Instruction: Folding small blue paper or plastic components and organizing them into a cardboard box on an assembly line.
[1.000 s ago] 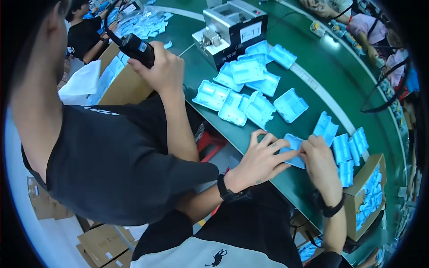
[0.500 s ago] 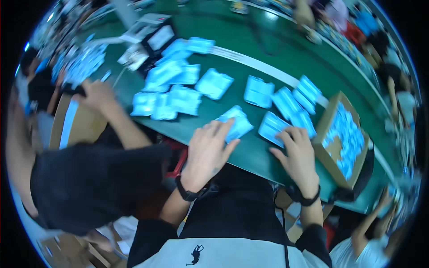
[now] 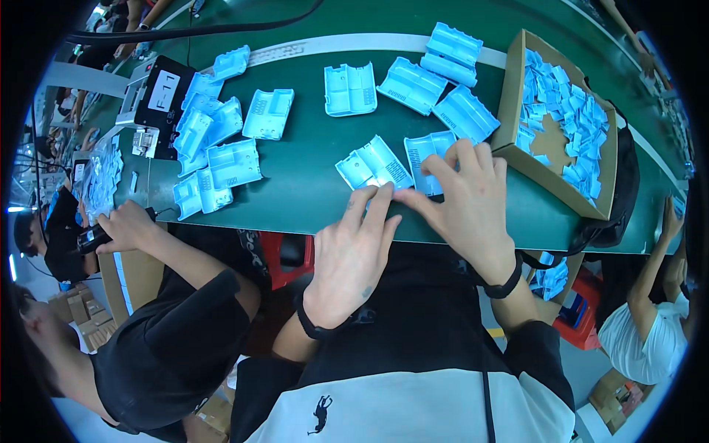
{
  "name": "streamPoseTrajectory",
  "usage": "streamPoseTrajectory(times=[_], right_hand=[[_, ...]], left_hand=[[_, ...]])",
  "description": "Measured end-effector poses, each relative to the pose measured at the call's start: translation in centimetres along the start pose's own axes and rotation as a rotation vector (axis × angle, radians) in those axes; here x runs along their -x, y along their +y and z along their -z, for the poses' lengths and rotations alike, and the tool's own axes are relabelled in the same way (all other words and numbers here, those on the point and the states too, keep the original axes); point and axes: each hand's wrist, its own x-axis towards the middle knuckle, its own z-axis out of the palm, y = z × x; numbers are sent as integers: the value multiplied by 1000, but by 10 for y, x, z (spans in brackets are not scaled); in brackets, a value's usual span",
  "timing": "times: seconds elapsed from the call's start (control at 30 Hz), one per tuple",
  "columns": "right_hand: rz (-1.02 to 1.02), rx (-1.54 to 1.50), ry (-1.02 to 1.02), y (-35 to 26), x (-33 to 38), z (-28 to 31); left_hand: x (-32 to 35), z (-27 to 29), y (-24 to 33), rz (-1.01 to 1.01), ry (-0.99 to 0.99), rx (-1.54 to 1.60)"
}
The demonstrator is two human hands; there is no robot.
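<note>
A light blue plastic shell [image 3: 374,164] with slots lies on the table edge in front of me. My left hand [image 3: 351,251] has its fingers stretched out, index and middle fingertips at the near edge of this shell. My right hand [image 3: 476,203] arches over a second blue shell [image 3: 422,153], fingers bent and spread. Its thumb reaches left to the first shell's near corner, beside my left fingertips; whether anything small lies between them is hidden. Further blue shells [image 3: 411,85] lie just beyond, one more [image 3: 351,90] on its own.
A cardboard box [image 3: 509,118] full of small blue pieces stands at right, a black bag [image 3: 624,177] beside it. Left are piled blue shells [image 3: 235,164] and a black device [image 3: 159,96]. A co-worker's hand [image 3: 131,227] grips a black tool [image 3: 94,238]. A white strip [image 3: 354,46] crosses the green table [image 3: 303,192].
The view has shifted and sharpened. My hands have come together at the near shell; my right thumb has moved left toward my left fingertips. The co-worker's hand now shows on a black tool.
</note>
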Motion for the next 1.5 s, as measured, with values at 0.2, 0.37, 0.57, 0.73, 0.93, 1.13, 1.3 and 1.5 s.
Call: streamPoseTrajectory(times=[0.2, 0.37, 0.57, 0.73, 0.93, 1.13, 1.3, 1.5], right_hand=[[27, -2, 1, 4, -15, -7], [18, 91, -75, -12, -27, -15], [90, 207, -99, -12, -23, -19], [-42, 159, -126, -9, -8, 14], [-257, -74, -75, -3, 14, 76], [-771, -182, -94, 65, 136, 200], [-1404, 198, -75, 109, 313, 243], [-1465, 222, -15, 201, 450, 138]], left_hand=[[-13, 4, -10, -65, -48, 11], [-18, 1, -30, -166, 0, 80], [0, -3, -32, -218, 142, 123], [11, 19, -39, -182, 339, 181], [-13, 38, -70, -222, 378, 157], [-15, 24, -63, -18, 274, 69], [-17, -36, -71, -192, 188, 95], [-13, -38, -64, -241, 185, -113]])
